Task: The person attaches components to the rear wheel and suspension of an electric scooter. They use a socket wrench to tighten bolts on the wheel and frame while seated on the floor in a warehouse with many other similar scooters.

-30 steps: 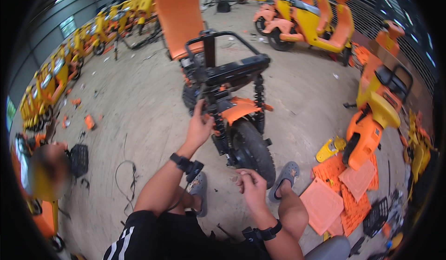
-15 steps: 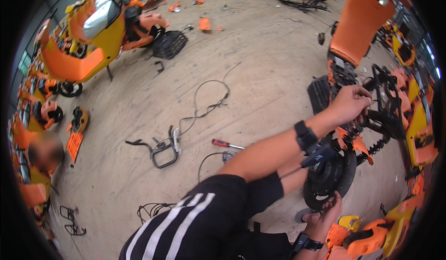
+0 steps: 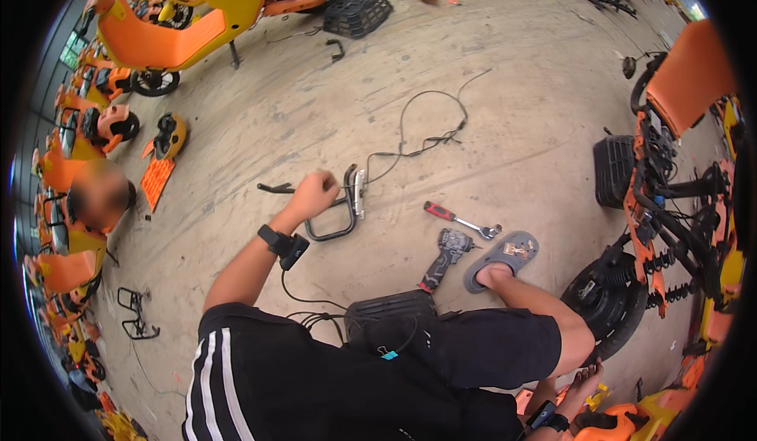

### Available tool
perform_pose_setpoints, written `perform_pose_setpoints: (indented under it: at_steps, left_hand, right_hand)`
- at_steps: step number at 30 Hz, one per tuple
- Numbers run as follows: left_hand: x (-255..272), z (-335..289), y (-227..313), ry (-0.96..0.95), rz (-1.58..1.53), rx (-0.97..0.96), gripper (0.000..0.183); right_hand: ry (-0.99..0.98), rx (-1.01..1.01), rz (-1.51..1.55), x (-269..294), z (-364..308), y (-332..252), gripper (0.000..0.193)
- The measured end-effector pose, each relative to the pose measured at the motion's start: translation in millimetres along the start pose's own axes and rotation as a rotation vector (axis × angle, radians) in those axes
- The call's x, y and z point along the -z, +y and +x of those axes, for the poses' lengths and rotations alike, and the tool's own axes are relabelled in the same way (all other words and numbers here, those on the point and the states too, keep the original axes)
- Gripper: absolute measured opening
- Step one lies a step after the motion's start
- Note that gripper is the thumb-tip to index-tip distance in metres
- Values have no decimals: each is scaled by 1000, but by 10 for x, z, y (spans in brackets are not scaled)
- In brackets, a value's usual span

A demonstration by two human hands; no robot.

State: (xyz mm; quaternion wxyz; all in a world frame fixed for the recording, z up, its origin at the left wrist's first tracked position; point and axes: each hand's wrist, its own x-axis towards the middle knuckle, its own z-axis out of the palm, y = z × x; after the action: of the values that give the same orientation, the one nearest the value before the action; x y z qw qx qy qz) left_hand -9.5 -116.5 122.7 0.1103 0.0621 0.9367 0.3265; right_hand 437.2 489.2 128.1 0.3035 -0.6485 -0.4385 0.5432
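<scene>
My left hand (image 3: 314, 196) is held over a bent black metal bracket (image 3: 334, 232) on the floor, its fingers curled together. Whether anything small is inside them cannot be seen. At the lower right, my right hand (image 3: 586, 379) is by the lower edge of a black wheel (image 3: 605, 303), fingers fairly straight and slightly apart. That wheel belongs to a stripped scooter (image 3: 643, 204) with an orange panel, exposed frame and coil springs. A red-handled ratchet wrench (image 3: 465, 220) and a grey cordless impact driver (image 3: 447, 260) lie between my hands.
My foot in a grey clog (image 3: 505, 258) is beside the tools. A black cable (image 3: 406, 153) loops beyond the bracket. Orange and yellow scooters (image 3: 165, 35) line the left, with a black basket (image 3: 357, 13) farther back. A person sits among them. Loose orange panels (image 3: 631, 421) lie lower right.
My left hand has swung from the scooter's frame on the right to above the bracket on the left. The view has turned left. My right hand stays by the wheel.
</scene>
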Motion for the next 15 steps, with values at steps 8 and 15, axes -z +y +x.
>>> perform_pose_setpoints:
  at_steps: [8, 15]
  left_hand:
    - [-1091, -594, -1671, -346, 290, 97, 19]
    - [-1422, -402, -1593, -412, 220, 145, 23]
  right_hand:
    - [-129, -36, -43, 368, 97, -61, 33]
    - [-34, 18, -59, 624, -299, -425, 41]
